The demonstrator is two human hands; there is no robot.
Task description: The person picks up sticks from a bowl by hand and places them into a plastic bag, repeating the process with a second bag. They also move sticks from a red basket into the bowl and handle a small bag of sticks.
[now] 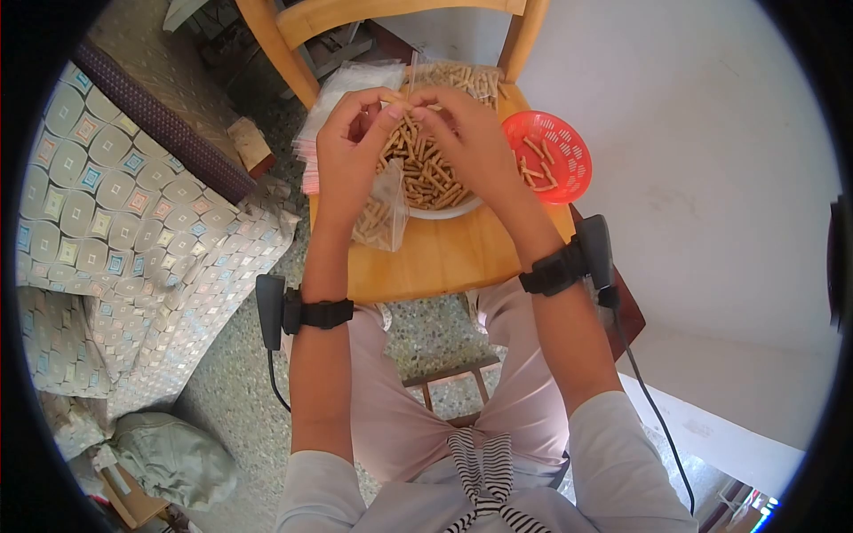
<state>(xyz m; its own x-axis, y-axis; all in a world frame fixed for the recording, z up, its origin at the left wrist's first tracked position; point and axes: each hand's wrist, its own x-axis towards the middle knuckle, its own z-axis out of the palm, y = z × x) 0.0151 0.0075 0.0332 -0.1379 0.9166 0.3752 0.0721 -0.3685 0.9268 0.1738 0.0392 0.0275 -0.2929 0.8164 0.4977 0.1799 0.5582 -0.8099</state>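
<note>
Above a white bowl (437,214), my left hand (349,147) and my right hand (471,147) meet at the fingertips. Both are closed in a pinch on a short brown stick (394,99), partly covered by the fingers. Many similar brown sticks (433,182), like cut dried root pieces, heap up in the bowl. A clear zip bag (384,218) with sticks inside leans at the bowl's left, below my left hand. Another clear bag of sticks (466,78) lies behind my hands. To the right of my right hand, a red plastic basket (579,178) holds several sticks.
Everything rests on a wooden chair seat (426,266) with its backrest (400,16) at the far side. A stack of flat plastic bags (342,84) lies at left. Patterned cloth (133,213) hangs on the left; a white wall (693,178) stands at right.
</note>
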